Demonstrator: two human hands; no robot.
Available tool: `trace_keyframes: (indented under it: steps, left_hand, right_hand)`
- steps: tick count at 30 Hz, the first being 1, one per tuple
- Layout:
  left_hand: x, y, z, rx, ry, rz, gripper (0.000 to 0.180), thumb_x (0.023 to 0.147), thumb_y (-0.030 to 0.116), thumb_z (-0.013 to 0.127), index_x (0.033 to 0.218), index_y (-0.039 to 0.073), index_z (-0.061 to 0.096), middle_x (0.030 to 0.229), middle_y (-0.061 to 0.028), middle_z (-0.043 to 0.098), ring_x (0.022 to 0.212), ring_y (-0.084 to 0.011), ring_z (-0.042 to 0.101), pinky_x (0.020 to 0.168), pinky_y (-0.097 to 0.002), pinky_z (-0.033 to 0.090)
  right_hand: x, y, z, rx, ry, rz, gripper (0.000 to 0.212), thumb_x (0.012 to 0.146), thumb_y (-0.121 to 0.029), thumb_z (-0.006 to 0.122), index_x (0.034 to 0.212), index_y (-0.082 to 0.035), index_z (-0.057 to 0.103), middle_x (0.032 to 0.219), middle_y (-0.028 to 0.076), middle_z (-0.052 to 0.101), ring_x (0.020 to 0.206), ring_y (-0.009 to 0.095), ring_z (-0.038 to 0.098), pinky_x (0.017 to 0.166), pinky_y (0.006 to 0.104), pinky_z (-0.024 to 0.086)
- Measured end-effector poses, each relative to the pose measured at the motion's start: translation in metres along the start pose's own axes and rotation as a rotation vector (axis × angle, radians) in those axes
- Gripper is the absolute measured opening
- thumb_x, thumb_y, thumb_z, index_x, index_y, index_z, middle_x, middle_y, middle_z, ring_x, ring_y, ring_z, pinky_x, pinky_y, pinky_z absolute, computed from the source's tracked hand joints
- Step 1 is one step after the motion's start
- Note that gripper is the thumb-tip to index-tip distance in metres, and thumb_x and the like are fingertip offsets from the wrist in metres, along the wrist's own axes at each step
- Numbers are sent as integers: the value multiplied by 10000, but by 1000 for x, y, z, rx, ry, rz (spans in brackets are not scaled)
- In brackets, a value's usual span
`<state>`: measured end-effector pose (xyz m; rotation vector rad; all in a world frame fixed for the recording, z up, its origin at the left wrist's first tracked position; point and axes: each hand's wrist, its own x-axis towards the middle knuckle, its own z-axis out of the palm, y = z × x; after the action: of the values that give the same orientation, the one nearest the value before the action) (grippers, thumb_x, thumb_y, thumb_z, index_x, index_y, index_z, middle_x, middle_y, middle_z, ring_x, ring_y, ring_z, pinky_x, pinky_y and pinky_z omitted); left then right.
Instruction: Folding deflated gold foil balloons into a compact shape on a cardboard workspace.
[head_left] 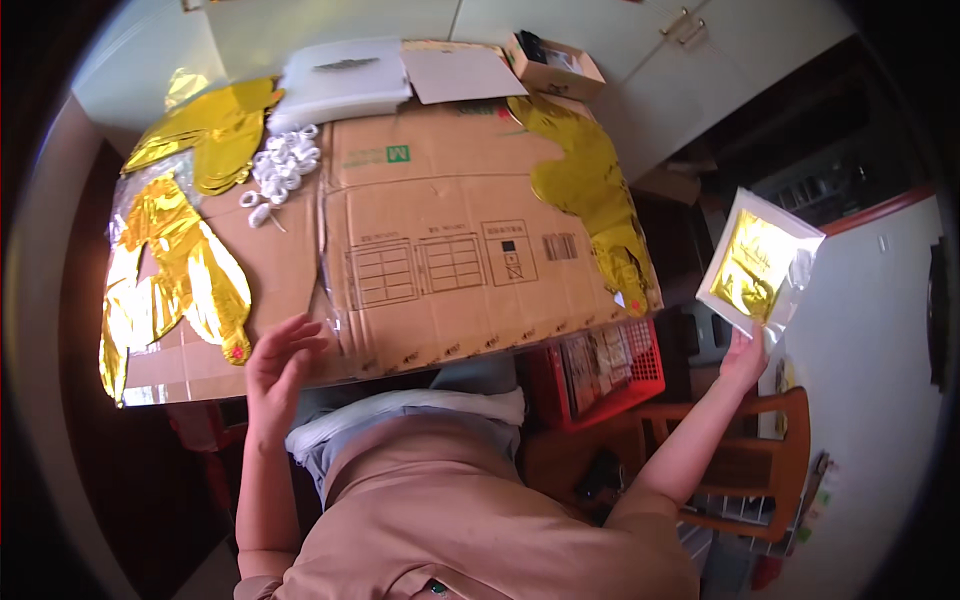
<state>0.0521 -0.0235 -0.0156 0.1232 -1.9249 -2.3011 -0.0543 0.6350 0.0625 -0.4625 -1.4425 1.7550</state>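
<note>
Out to the right, beyond the table, my right hand grips the lower edge of a clear plastic packet with a folded gold foil sheet inside. My left hand hovers at the table's front edge with bent fingers apart, holding nothing. Just left of it lies a shiny gold foil balloon, flat and uninflated. More flat gold foil balloons lie behind that one. Another stack of gold foil pieces runs down the right side of the cardboard.
White ribbon coils sit in a pile at left. At the back are a stack of clear plastic bags, a white sheet and a small open box. A red basket and wooden chair stand at right.
</note>
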Motion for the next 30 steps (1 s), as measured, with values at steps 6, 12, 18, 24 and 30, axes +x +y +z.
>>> trace_keyframes:
  steps: [6, 12, 18, 24, 30]
  left_hand:
    - [-9, -1, -8, 39, 23, 10, 311, 965, 25, 598, 1275, 4, 590, 1154, -133, 692, 1045, -216, 676, 958, -347, 521]
    - [-18, -1, -17, 59, 50, -8, 295, 958, 5, 603, 1252, -19, 596, 1139, -134, 694, 1065, -219, 670, 982, -362, 518]
    - [-31, 4, -28, 76, 94, -20, 316, 942, 17, 628, 1255, -22, 598, 1143, -129, 695, 1063, -198, 668, 990, -363, 513]
    - [-36, 13, -32, 66, 121, 8, 325, 925, -2, 628, 1246, -36, 597, 1121, -135, 696, 1070, -209, 666, 977, -361, 519]
    - [-31, 35, -33, 258, 244, 74, 229, 914, -54, 600, 1133, -32, 658, 1027, -118, 708, 971, -181, 683, 885, -315, 533]
  right_hand:
    - [0, 150, -154, -1213, -40, 69, 252, 851, -100, 702, 1057, 43, 682, 844, 163, 716, 766, 289, 696, 705, 398, 555]
    - [-65, 217, -136, -1757, -471, -210, 419, 828, -236, 706, 1234, -141, 667, 1101, 221, 693, 1006, 366, 678, 888, 442, 526]
    - [-80, 222, -110, -1855, -998, 394, 352, 840, -265, 695, 1174, -155, 700, 1178, 168, 682, 1120, 343, 635, 981, 423, 490]
    - [-112, 228, -56, -1796, -1021, 224, 316, 871, -307, 628, 1026, -51, 731, 1124, 200, 682, 1062, 353, 656, 931, 449, 515]
    - [-221, 129, 88, -1128, -1991, 242, 240, 879, -244, 630, 915, -34, 740, 884, 166, 724, 863, 312, 709, 793, 399, 547]
